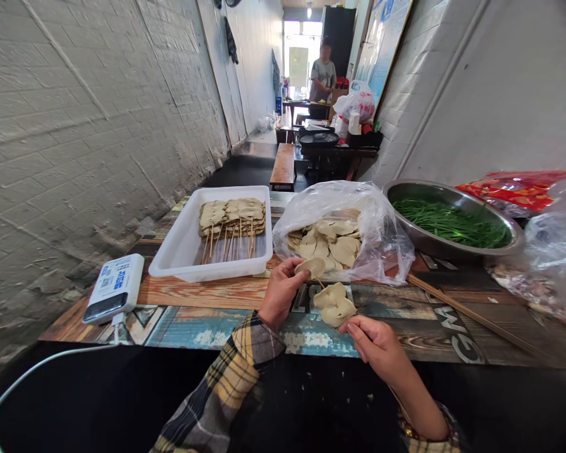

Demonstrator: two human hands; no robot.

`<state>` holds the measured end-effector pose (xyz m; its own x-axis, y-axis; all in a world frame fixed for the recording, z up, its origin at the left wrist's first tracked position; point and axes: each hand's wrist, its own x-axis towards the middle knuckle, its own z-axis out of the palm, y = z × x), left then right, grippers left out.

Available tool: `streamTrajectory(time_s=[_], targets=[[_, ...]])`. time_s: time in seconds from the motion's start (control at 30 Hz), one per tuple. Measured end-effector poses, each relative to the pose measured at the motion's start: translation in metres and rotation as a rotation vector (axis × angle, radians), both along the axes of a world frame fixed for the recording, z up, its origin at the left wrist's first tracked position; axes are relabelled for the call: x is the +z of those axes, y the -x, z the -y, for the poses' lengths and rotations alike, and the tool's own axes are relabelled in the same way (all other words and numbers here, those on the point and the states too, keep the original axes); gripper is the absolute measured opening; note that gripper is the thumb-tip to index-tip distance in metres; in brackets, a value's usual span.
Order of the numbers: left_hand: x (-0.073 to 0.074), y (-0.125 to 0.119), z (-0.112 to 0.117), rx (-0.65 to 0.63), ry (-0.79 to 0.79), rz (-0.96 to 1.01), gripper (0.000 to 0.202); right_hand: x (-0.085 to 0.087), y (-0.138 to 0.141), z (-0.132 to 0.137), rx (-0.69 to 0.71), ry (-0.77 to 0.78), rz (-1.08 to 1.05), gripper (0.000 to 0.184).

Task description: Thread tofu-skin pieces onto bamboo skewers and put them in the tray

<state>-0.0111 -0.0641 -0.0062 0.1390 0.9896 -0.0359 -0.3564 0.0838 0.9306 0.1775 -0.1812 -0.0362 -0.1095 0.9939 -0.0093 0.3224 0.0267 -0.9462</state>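
I have the skewer (320, 284) over the near side of the table (193, 327), just in front of the plastic bag (382, 236) of loose slices (330, 239). Beige, thin slices (334, 305) sit bunched on it, between the two hands. I judge the whole thing light. The slices look soft, floppy and perhaps a little damp, so they could slip, and a hard pinch or a stick run too close to an edge might tear them. The stick I expect to be stiff but thin enough to snap if bent. I would hold it by the bare wood at the near end, below the slices, and take a single slice flat, near its rim.

My right hand (375, 343) is nearly closed, thumb and fingertips pinching the skewer's near end, right beside the lowest slice. My left hand (279, 292) is partly curled, thumb over fingers, gripping one separate slice (314, 268) by its left edge. The stick's far end reaches that slice; I cannot tell whether it has gone through.

To the left, the white tray (207, 273) holds stacked, loaded skewers (233, 217). To the right, bare sticks (471, 311) lie near the metal bowl (434, 242) of greens (453, 223).
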Motion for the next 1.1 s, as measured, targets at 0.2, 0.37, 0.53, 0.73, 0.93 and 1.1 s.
streamTrajectory(time_s=[0.2, 0.37, 0.53, 0.73, 0.93, 1.1], targets=[[-0.0002, -0.0001, 0.0001, 0.011, 0.002, -0.003, 0.022, 0.0001, 0.0002, 0.0006, -0.004, -0.001, 0.019, 0.041], [-0.0001, -0.0001, 0.0009, 0.002, 0.004, -0.005, 0.024, -0.0017, -0.0002, 0.0007, -0.009, 0.006, 0.008, 0.04], [-0.0011, -0.0001, 0.0008, 0.009, 0.004, -0.019, 0.023, -0.0023, -0.0005, 0.0011, -0.015, 0.012, 0.005, 0.04], [-0.001, -0.0005, 0.0005, 0.006, 0.0, -0.017, 0.025, 0.0009, 0.0014, -0.0003, -0.017, 0.008, 0.016, 0.042], [0.0013, -0.0008, 0.0019, -0.023, -0.007, -0.037, 0.025, 0.0033, 0.0016, 0.0003, -0.011, -0.005, 0.041, 0.042], [-0.0006, -0.001, 0.0014, -0.045, -0.013, -0.054, 0.028, 0.0016, 0.0017, 0.0005, -0.023, -0.007, 0.041, 0.042]])
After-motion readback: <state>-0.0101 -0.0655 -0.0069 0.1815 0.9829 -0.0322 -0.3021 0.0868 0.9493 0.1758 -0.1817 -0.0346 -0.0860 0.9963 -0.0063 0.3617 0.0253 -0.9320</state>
